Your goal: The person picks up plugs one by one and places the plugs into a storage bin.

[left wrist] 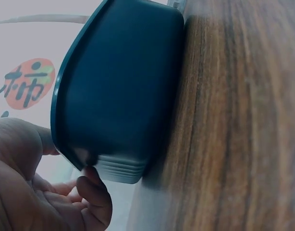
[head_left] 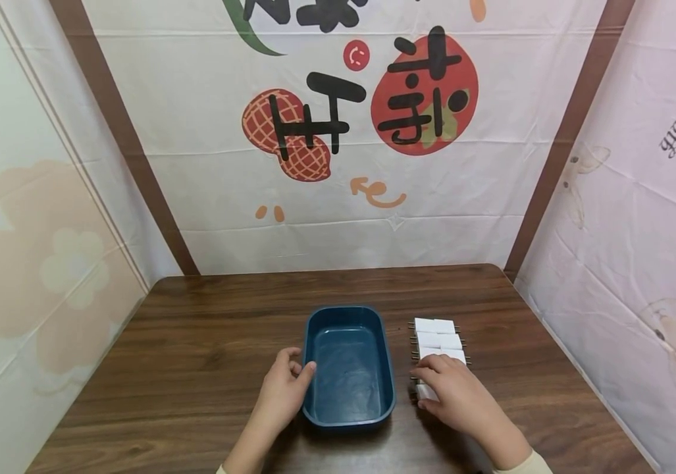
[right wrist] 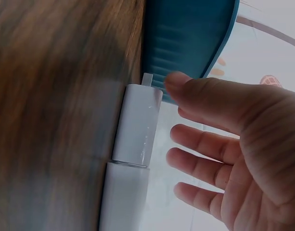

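A deep blue rectangular plastic bin (head_left: 349,368) stands on the table, its inside bare. My left hand (head_left: 284,388) pinches its left rim, the thumb over the edge and curled fingers against the outer wall (left wrist: 121,82). To the right of the bin, white plug adapters (head_left: 435,340) lie in a row of pairs, thin metal prongs sticking out at both sides. Over the near end of that row is my right hand (head_left: 456,395), fingers spread and bent, covering part of it. In the right wrist view, a gap shows between those fingers and the nearest white adapter (right wrist: 138,125).
The wooden table (head_left: 207,368) has rounded far corners. A printed cloth (head_left: 338,243) hangs close behind its far edge, and more cloth panels (head_left: 610,276) rise along both sides.
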### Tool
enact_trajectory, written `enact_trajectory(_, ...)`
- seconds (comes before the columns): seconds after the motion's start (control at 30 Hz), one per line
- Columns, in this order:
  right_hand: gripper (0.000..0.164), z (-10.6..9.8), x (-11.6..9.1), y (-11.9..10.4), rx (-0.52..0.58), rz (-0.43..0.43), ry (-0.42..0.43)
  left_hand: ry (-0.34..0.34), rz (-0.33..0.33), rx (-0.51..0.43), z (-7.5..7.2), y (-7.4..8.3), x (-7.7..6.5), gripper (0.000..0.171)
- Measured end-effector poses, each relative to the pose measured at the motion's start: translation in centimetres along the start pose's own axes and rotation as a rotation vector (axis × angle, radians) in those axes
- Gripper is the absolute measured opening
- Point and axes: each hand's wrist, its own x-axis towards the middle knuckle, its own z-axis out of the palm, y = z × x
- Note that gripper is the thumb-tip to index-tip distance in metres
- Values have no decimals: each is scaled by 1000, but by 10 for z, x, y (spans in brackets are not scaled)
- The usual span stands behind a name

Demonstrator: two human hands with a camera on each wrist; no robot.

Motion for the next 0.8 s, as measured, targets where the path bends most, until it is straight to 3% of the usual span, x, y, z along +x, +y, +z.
enact_trajectory(0.37,43,1,-2,2,-38,-3,-24,30,25,-36,2,-5,1,36)
enact_trajectory(0.8,39,2,-2,3,-1,-3,-46,-19,-7,-145,6,-12,3,27)
